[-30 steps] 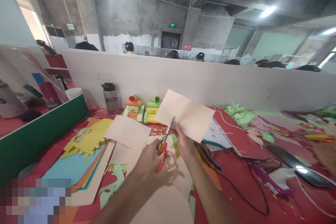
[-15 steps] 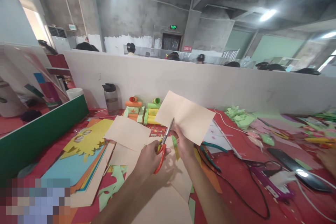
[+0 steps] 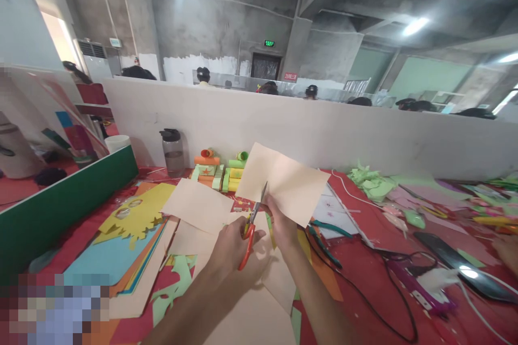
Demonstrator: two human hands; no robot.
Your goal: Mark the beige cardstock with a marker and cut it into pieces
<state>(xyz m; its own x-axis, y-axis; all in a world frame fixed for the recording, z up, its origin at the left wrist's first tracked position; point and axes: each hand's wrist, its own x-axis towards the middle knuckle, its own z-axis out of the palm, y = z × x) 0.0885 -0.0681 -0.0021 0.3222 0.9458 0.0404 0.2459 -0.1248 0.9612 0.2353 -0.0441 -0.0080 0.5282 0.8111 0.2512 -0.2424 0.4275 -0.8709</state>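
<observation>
My left hand is closed around the handles of a pair of scissors with red and yellow grips. Their blades point up and away, over the lower edge of a cream paper sheet. My right hand pinches that sheet at its lower edge, just right of the blades, and holds it raised above the table. A faint crease runs down the sheet's middle. Below and left of my hands lie more cream sheets, some overlapping. How far the blades reach into the paper I cannot tell.
Coloured paper and yellow cut-outs lie left, by a green divider. Paper-roll models and a bottle stand behind. Pliers, a cable, a phone and a purple power strip are right. Another person's hand shows far right.
The raised sheet has shifted slightly left and tilted a little in my right hand. The scissors stay at its lower edge in my left hand. The whole view has moved slightly.
</observation>
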